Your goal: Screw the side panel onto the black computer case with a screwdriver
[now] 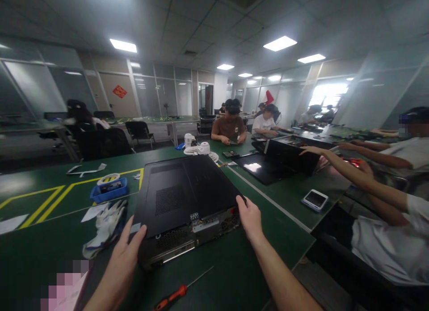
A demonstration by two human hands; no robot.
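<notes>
A black desktop computer case [208, 179] lies flat on the green table in front of me, its end with the ports and vents facing me. At its near left corner my left hand [124, 250] grips the case, thumb and fingers along the edge. My right hand [248, 216] holds the near right corner, with the fingertips hooked over the top edge. Close to me, on the tabletop below the case, rests a screwdriver [174, 295] with an orange and black handle. Grey-white work gloves [109, 224] lie just left of the case.
A blue tray [109, 191] with dark parts and a roll of tape [108, 179] sit at left. White plastic parts [197, 148] stand behind the case. To the right are an opened black case [291, 152], a co-worker's arm [355, 170] and a white device [315, 199].
</notes>
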